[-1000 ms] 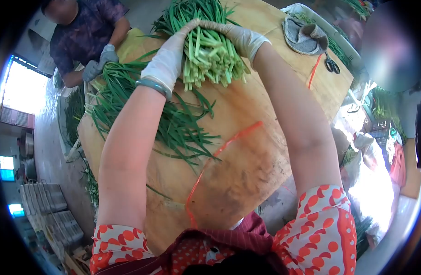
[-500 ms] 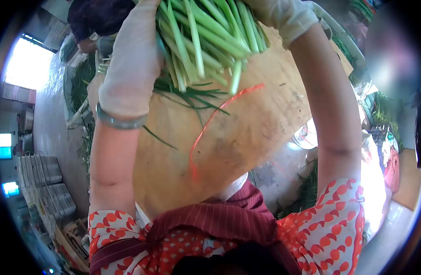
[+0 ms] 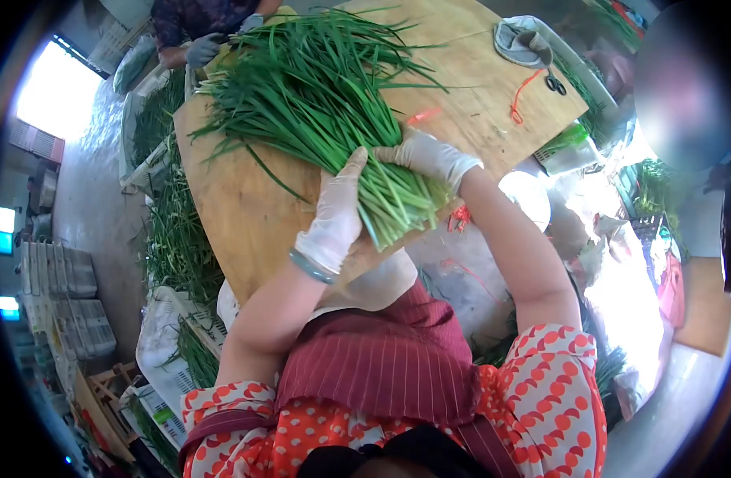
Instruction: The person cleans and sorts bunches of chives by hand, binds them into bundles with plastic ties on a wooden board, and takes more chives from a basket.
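Over the tabletop (image 3: 236, 219), green bundle (image 3: 301, 88), stems (image 3: 395, 205) clasped between left fingers (image 3: 352, 166) and right fingers (image 3: 391, 153)

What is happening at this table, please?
A person's left hand and right hand, both in whitish gloves, hold a bundle of long green leaves near its pale stem ends, at the wooden table. Across from them is a co-worker's grey-gloved hand. Scissors lie near the table's right edge.

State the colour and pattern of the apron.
The apron is maroon with thin, pale pinstripes; it shows best in the head view.
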Available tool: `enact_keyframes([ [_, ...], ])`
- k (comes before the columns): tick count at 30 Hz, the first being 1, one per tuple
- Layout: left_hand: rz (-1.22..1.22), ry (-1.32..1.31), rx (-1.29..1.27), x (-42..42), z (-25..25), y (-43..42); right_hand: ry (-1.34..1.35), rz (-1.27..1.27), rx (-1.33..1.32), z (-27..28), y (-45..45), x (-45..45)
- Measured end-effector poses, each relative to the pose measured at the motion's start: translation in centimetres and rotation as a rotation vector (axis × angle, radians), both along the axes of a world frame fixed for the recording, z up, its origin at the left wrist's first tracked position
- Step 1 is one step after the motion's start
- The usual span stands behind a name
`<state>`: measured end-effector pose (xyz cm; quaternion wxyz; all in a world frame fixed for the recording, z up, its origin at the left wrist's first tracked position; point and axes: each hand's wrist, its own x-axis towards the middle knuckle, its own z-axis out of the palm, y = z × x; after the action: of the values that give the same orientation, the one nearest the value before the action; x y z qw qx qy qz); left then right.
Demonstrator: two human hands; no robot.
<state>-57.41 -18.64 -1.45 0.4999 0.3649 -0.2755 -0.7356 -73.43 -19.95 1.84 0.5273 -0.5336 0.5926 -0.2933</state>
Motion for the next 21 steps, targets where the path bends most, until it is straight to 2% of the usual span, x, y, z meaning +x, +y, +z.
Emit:
enact_keyframes([
  [2,-0.054,-0.06,0.147,1.1,0.8,0.1,0.063,0.031,-0.149,1.8,1.8,1.1],
  [3,-0.052,-0.115,0.113,1.6,1.4,0.5,0.049,-0.024,-0.187,0.3,2.2,1.6],
  [6,-0.038,-0.157,0.176,2.6,2.3,1.2,0.176,-0.11,-0.168,-2.5,2.7,2.2],
  [8,-0.038,-0.092,0.206,3.0,2.3,2.2,0.222,-0.102,-0.146,-2.0,3.1,2.4],
  [10,0.018,-0.142,0.097,2.5,2.1,3.7,0.356,-0.112,-0.064,-0.9,3.3,2.2],
  [12,0.054,-0.083,0.126,1.8,1.7,5.0,0.362,-0.076,-0.058,0.0,3.3,1.8],
  [14,0.032,-0.134,-0.154,1.4,-0.5,5.6,0.394,-0.081,-0.057,2.3,3.5,1.8],
  [15,0.056,-0.127,-0.147,1.3,-1.2,5.7,0.401,-0.056,-0.056,2.7,3.1,1.3],
  [17,0.067,-0.316,-0.207,1.3,-1.8,6.1,0.773,-0.026,-0.259,3.6,2.1,1.0],
  [18,0.074,-0.377,-0.22,1.3,-2.1,6.3,0.779,-0.008,-0.257,4.1,1.6,1.5],
  [20,0.101,-0.403,-0.219,1.1,-2.9,6.2,0.942,0.113,-0.929,6.2,1.2,4.0],
  [21,0.138,-0.441,-0.214,0.7,-3.8,6.2,0.771,0.253,-0.985,7.5,1.2,6.5],
])
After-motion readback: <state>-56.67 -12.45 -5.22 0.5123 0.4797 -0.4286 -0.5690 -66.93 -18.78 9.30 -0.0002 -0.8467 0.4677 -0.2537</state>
